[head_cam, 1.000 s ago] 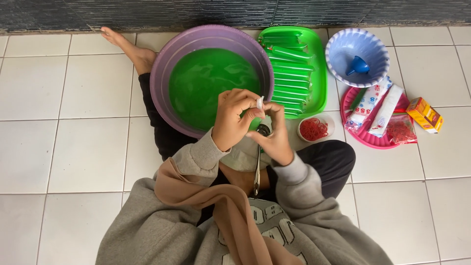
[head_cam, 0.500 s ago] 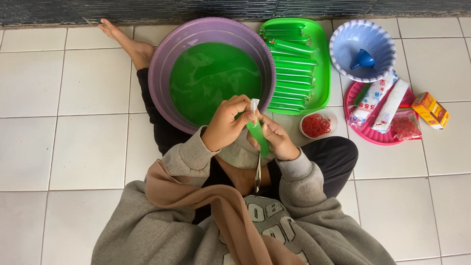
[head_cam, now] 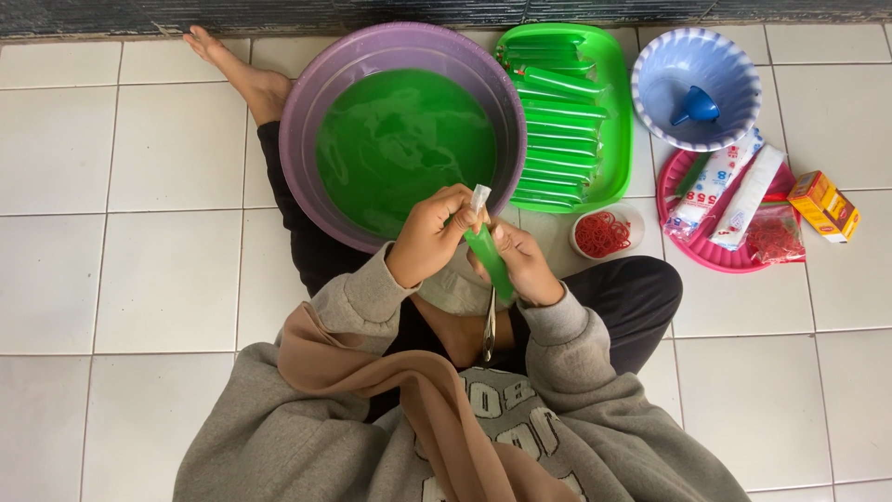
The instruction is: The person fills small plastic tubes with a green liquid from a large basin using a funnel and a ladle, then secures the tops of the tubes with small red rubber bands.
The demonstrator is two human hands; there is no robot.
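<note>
I sit on a tiled floor with a long thin plastic bag of green liquid (head_cam: 487,253) held upright between both hands. My left hand (head_cam: 429,234) pinches its clear top end. My right hand (head_cam: 526,265) grips the filled lower part. Just beyond my hands stands a purple basin (head_cam: 307,121) full of green liquid (head_cam: 400,139). To its right a green tray (head_cam: 615,121) holds several filled green bags (head_cam: 557,112) laid in a row.
A small white bowl of red rubber bands (head_cam: 602,232) lies right of my hands. A blue bowl (head_cam: 650,70) holds a blue funnel (head_cam: 697,107). A pink plate (head_cam: 683,246) carries packets, more rubber bands and a yellow box (head_cam: 823,204). My bare foot (head_cam: 237,70) rests left of the basin.
My hands have turned the green bag from bunched in my fingers to upright and stretched out, its clear top now sticking up above my left hand.
</note>
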